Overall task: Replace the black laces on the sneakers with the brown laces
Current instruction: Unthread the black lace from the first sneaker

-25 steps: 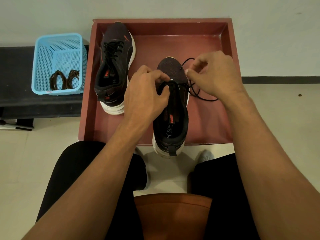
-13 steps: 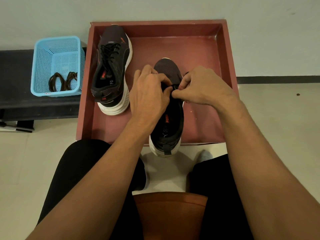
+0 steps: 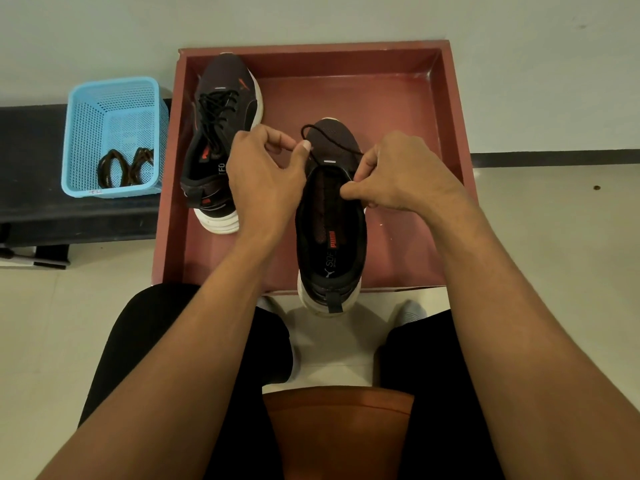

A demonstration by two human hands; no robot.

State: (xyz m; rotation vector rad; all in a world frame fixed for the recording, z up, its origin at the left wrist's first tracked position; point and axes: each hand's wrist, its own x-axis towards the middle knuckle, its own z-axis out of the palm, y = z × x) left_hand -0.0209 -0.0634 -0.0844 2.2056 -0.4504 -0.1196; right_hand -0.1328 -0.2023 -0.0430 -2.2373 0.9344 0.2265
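Black mesh sneaker (image 3: 330, 216) at near edge of red wooden tray (image 3: 454, 109) | left hand (image 3: 263, 181), right hand (image 3: 398, 174) — fingers of both pinch thin black lace (image 3: 333, 142) | best: draw it out straight, no jerks

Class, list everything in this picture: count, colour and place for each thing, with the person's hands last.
tray: one, reddish-brown, against the wall.
laced sneaker: one, black, tray's far left.
near sneaker: one, black, tray's front.
black lace: one, black, over near sneaker's toe.
basket: one, light blue, on the bench.
brown laces: bundle, brown, in basket.
bench: one, black, left.
stool: one, brown, between knees.
left hand: pinches black lace.
right hand: pinches black lace.
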